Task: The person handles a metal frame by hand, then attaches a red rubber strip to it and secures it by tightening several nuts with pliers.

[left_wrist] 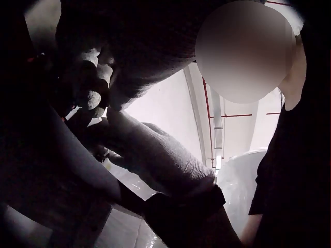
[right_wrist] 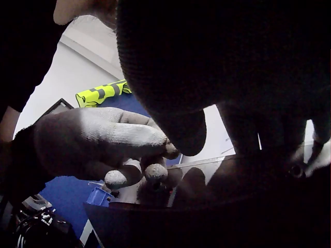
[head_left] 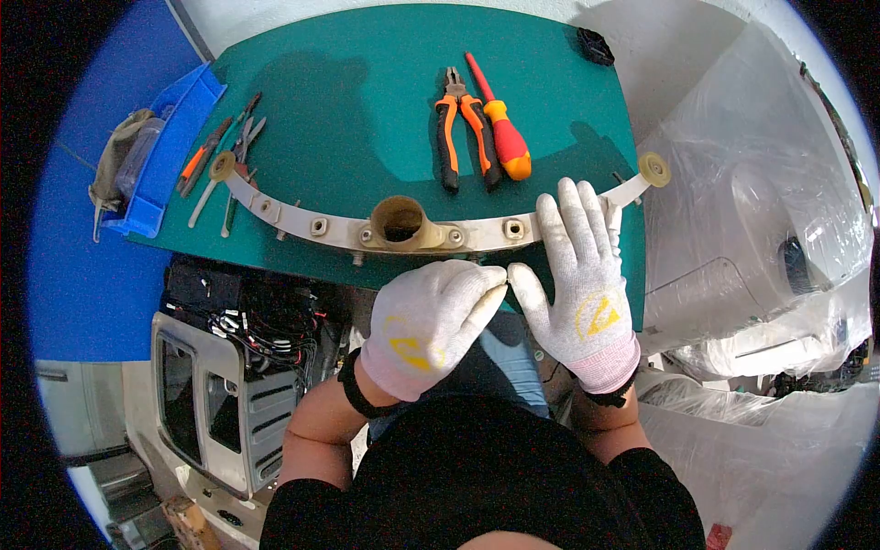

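In the head view, my gloved left hand is held in front of a curved white bar, its fingers curled. Thumb and forefinger tips meet at the thumb tip of my gloved right hand; anything small between them is hidden. The right hand lies with straight fingers across the bar's right part. A tan cup-shaped fitting sits at the bar's middle, and round tan end pieces cap its ends. In the right wrist view, the left hand shows curled fingers near the dark bar edge.
On the green table lie orange-handled pliers, a red-and-yellow screwdriver and several hand tools at left. A blue bin stands at the left edge. Plastic-wrapped goods stand right; a metal-framed unit with wires is below left.
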Demonstrator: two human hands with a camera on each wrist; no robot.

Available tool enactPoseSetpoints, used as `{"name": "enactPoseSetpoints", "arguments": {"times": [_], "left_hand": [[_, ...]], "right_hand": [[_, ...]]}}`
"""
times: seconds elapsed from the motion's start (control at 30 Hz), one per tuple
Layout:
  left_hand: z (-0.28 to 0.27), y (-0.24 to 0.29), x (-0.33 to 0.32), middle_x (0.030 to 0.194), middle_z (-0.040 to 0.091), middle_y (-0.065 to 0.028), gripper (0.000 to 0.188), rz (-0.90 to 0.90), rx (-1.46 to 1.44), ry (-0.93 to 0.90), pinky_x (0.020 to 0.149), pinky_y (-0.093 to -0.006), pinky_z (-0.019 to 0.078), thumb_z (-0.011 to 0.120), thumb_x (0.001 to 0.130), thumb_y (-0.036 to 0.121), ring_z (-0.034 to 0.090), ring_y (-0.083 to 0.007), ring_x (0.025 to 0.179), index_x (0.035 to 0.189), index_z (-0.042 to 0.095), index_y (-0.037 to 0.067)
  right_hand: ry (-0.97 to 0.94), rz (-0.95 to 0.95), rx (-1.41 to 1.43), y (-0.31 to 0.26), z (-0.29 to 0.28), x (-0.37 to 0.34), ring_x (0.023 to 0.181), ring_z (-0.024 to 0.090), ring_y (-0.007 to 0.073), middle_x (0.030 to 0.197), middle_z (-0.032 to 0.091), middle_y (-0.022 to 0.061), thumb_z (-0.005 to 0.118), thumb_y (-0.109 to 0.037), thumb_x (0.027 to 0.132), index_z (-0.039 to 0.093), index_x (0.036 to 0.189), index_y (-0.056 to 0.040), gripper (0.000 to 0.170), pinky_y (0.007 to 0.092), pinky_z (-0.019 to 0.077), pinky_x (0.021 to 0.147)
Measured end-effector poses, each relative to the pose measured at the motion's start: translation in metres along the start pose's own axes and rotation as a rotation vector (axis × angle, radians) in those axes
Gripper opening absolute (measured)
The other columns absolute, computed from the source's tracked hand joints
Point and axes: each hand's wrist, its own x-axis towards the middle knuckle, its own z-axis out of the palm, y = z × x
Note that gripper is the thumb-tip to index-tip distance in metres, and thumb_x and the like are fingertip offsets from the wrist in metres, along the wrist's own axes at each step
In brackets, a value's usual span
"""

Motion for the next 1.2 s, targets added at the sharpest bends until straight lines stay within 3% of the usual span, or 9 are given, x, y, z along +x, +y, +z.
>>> {"name": "enactPoseSetpoints", "arguments": {"times": [0.23, 0.43, 0.53, 0.6, 0.73, 0.83, 0.93, 0.97, 1.2], "left_hand": [[0.003, 0.0, -0.001, 0.075, 0.065, -0.0096, 0.011, -0.044, -0.024, -0.075, 0.056, -0.0398, 0.0501, 0.074, 0.082, 0.016, 0.064, -0.0299, 0.067, 0.085, 0.068, 0.007], [-0.014, 0.003, -0.008, 0.07, 0.064, -0.0078, 0.019, -0.152, 0.014, -0.208, 0.053, -0.0395, 0.0483, 0.077, 0.079, 0.025, 0.064, -0.028, 0.064, 0.076, 0.067, 0.009], [-0.02, -0.001, -0.014, 0.07, 0.063, -0.0077, 0.022, -0.124, 0.099, -0.134, 0.054, -0.039, 0.0484, 0.078, 0.077, 0.028, 0.064, -0.028, 0.064, 0.075, 0.067, 0.009], [-0.029, -0.002, -0.018, 0.07, 0.063, -0.008, 0.019, -0.142, 0.134, -0.154, 0.055, -0.0386, 0.0491, 0.078, 0.078, 0.025, 0.064, -0.0283, 0.064, 0.076, 0.067, 0.009], [-0.044, -0.007, -0.028, 0.071, 0.063, -0.0097, 0.011, -0.312, 0.139, 0.033, 0.056, -0.0377, 0.0489, 0.076, 0.08, 0.016, 0.063, -0.0288, 0.064, 0.08, 0.068, 0.008], [-0.053, -0.016, -0.039, 0.072, 0.063, -0.0116, 0.003, -0.447, 0.174, 0.175, 0.057, -0.0355, 0.0483, 0.071, 0.083, 0.006, 0.062, -0.0276, 0.063, 0.085, 0.069, 0.004], [-0.059, -0.025, -0.045, 0.074, 0.063, -0.0115, 0.004, -0.557, 0.163, 0.253, 0.059, -0.034, 0.0493, 0.071, 0.084, 0.006, 0.063, -0.0252, 0.064, 0.087, 0.07, 0.004], [-0.059, -0.032, -0.048, 0.076, 0.064, -0.0112, 0.006, -0.489, 0.201, 0.29, 0.06, -0.0326, 0.0502, 0.071, 0.084, 0.006, 0.064, -0.0233, 0.065, 0.09, 0.07, 0.004], [-0.056, -0.042, -0.057, 0.081, 0.065, -0.0087, 0.022, -0.558, 0.102, 0.211, 0.06, -0.029, 0.0509, 0.077, 0.082, 0.012, 0.064, -0.0186, 0.065, 0.101, 0.069, 0.004]], "right_hand": [[-0.006, -0.004, -0.016, 0.0, -0.001, 0.0, 0.14, 0.033, 0.0462, 0.147, 0.039, 0.0283, 0.058, -0.044, 0.091, 0.046, 0.139, 0.0042, 0.069, 0.0604, 0.0148, 0.117], [-0.01, -0.002, 0.004, 0.0, -0.003, 0.001, 0.139, 0.033, 0.046, 0.146, 0.04, 0.0281, 0.06, -0.044, 0.09, 0.046, 0.139, 0.004, 0.07, 0.0602, 0.0153, 0.117], [-0.011, -0.006, -0.009, -0.001, -0.003, 0.001, 0.139, 0.033, 0.0457, 0.146, 0.04, 0.0278, 0.062, -0.042, 0.089, 0.046, 0.139, 0.0039, 0.07, 0.0602, 0.016, 0.117], [-0.01, -0.002, 0.001, -0.001, -0.003, 0.001, 0.139, 0.033, 0.0454, 0.146, 0.04, 0.0276, 0.065, -0.035, 0.086, 0.045, 0.139, 0.004, 0.068, 0.0602, 0.0173, 0.117], [-0.013, 0.0, -0.004, -0.001, -0.004, 0.002, 0.138, 0.034, 0.0454, 0.145, 0.04, 0.0274, 0.063, -0.02, 0.082, 0.045, 0.139, 0.0041, 0.064, 0.0598, 0.0184, 0.117], [-0.018, -0.016, -0.046, -0.001, -0.004, 0.003, 0.137, 0.035, 0.0451, 0.143, 0.041, 0.027, 0.056, -0.005, 0.072, 0.044, 0.139, 0.0041, 0.068, 0.059, 0.0194, 0.117], [-0.017, -0.003, -0.039, 0.0, -0.005, 0.003, 0.138, 0.036, 0.0423, 0.143, 0.043, 0.0246, 0.05, 0.003, 0.072, 0.046, 0.139, 0.0018, 0.067, 0.0574, 0.0199, 0.118], [-0.005, -0.004, -0.039, 0.0, -0.005, 0.004, 0.138, 0.037, 0.0409, 0.143, 0.044, 0.0234, 0.048, 0.005, 0.072, 0.047, 0.138, 0.0008, 0.067, 0.056, 0.0204, 0.118], [0.005, -0.009, -0.106, -0.003, -0.007, 0.004, 0.138, 0.038, 0.0405, 0.142, 0.046, 0.0221, 0.049, 0.007, 0.075, 0.048, 0.138, 0.0, 0.064, 0.0542, 0.0223, 0.119]]}}
